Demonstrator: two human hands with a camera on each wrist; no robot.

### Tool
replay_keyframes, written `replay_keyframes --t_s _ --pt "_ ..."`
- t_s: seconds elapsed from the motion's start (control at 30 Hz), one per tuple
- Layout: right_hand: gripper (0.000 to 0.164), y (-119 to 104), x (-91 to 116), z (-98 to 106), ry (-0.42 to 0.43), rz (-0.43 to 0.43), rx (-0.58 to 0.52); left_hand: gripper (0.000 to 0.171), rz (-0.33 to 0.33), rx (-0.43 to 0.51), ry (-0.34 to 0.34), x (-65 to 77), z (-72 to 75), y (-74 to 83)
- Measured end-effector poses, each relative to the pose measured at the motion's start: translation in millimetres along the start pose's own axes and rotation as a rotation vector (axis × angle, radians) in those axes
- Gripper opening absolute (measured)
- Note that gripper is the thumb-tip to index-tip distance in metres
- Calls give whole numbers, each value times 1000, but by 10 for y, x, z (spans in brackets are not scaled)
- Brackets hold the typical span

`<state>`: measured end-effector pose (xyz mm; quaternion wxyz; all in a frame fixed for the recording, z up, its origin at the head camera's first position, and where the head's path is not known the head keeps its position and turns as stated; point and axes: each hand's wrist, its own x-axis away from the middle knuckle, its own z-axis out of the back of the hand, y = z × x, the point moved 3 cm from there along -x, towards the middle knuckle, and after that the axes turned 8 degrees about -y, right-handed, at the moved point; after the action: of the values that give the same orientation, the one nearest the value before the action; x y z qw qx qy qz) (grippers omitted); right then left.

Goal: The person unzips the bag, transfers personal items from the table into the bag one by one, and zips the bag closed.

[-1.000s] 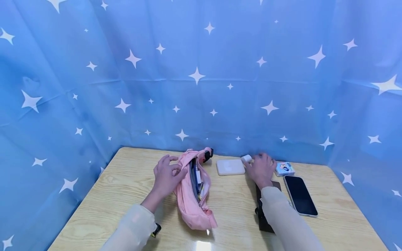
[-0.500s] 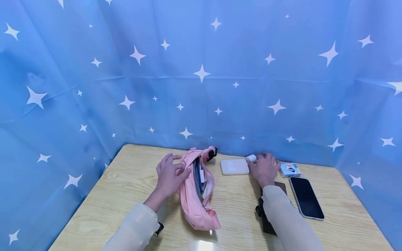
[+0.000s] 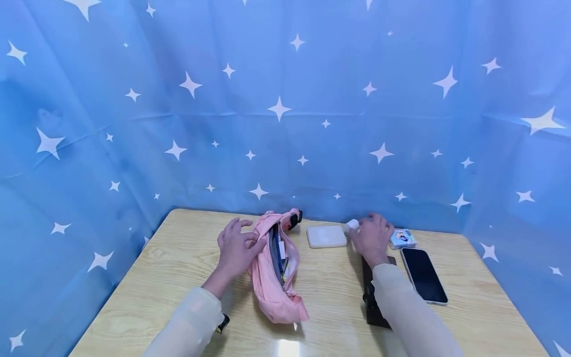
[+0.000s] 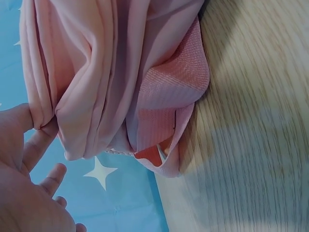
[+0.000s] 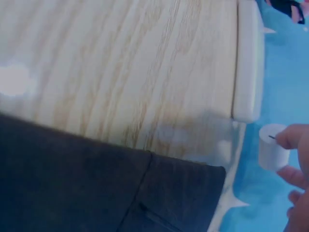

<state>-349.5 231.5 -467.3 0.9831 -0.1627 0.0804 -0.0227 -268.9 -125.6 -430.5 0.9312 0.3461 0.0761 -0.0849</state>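
Note:
My left hand (image 3: 236, 250) pinches the near-left edge of a pink waist bag (image 3: 269, 292) between thumb and finger. The fabric folds (image 4: 91, 72) bunch at those fingertips in the left wrist view. The bag's long zip stands open, with a white item (image 3: 281, 250) and dark lining showing inside. At the back of the table, my right hand (image 3: 372, 235) holds a small white cylinder (image 5: 271, 153) by its sides with thumb and finger. Beside the cylinder lies a flat white rounded block (image 3: 326, 236).
Beneath my right forearm is a dark brown flat case (image 3: 376, 317), partly hidden by the sleeve. A smartphone (image 3: 424, 275) and a small blue-white pack with a cartoon print (image 3: 403, 238) lie right of it. A small black item (image 3: 223, 323) shows by my left sleeve. Starry blue cloth (image 3: 285, 148) hangs behind.
The white cylinder has shifted slightly right, away from the flat white block, with my right hand. My left hand keeps its pinch on the bag. The head view has swayed a little.

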Motion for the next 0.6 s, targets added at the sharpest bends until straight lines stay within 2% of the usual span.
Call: replay_keyframes --t_s 0.3,0.6 --pt "38 -195 175 86 63 96 13 25 -9 -1 -18 18 22 -11" --pt "33 -552 417 176 114 239 -21 25 -74 10 -25 39 26 56"
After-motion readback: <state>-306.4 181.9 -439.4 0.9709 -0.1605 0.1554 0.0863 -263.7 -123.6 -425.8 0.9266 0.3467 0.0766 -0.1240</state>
